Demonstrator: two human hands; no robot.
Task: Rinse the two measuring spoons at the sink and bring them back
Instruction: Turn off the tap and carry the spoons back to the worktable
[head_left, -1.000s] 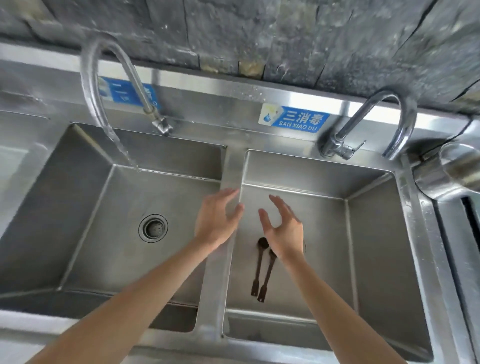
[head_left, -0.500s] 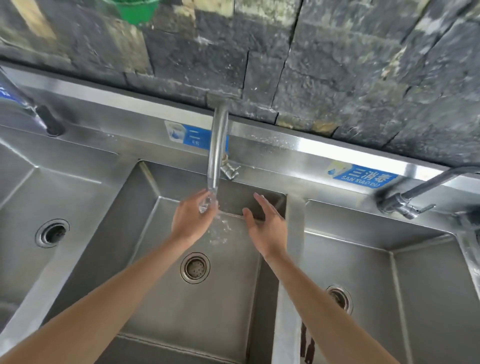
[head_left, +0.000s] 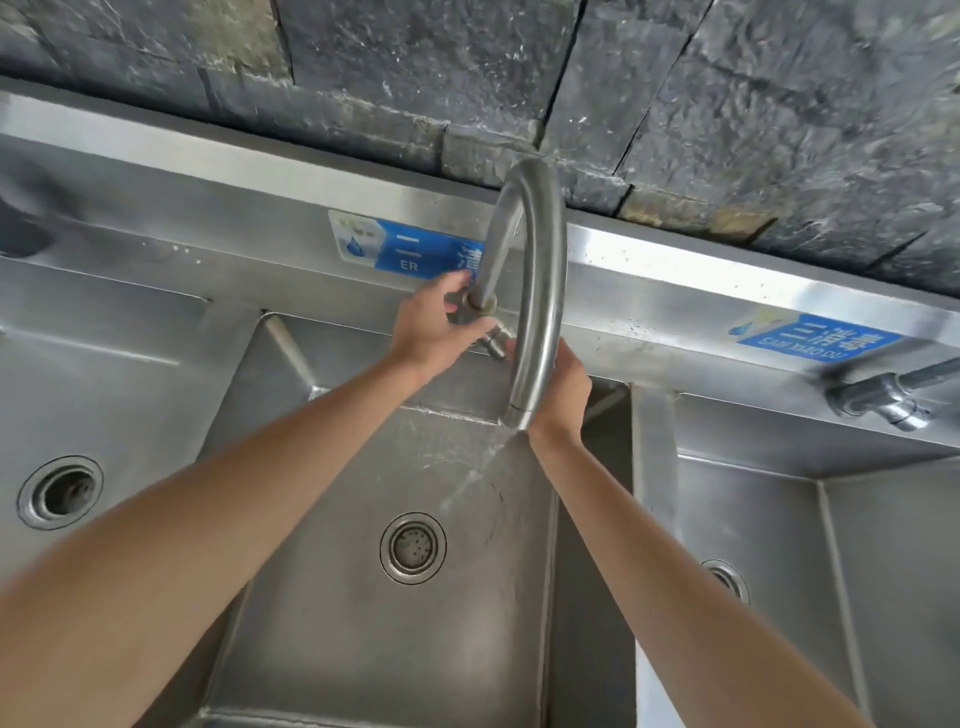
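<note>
Neither measuring spoon is in view. A curved steel faucet (head_left: 537, 270) rises over the middle sink basin (head_left: 332, 613), and a thin stream of water (head_left: 475, 467) falls from its spout. My left hand (head_left: 431, 332) is wrapped around the faucet's base joint at the back wall. My right hand (head_left: 563, 387) reaches in behind the spout, its fingers by the small tap handle (head_left: 496, 340); the spout hides most of its grip. Both hands hold no spoon.
The middle basin has a round drain (head_left: 413, 548). A left basin with its drain (head_left: 60, 491) and a right basin (head_left: 779, 545) flank it. Another tap (head_left: 878, 397) sits at the right. Blue labels (head_left: 410, 252) mark the steel backsplash below a dark stone wall.
The view moved left from the right basin, where the two spoons lay, to the middle basin. My hands went from the water stream up to the faucet's base and handle.
</note>
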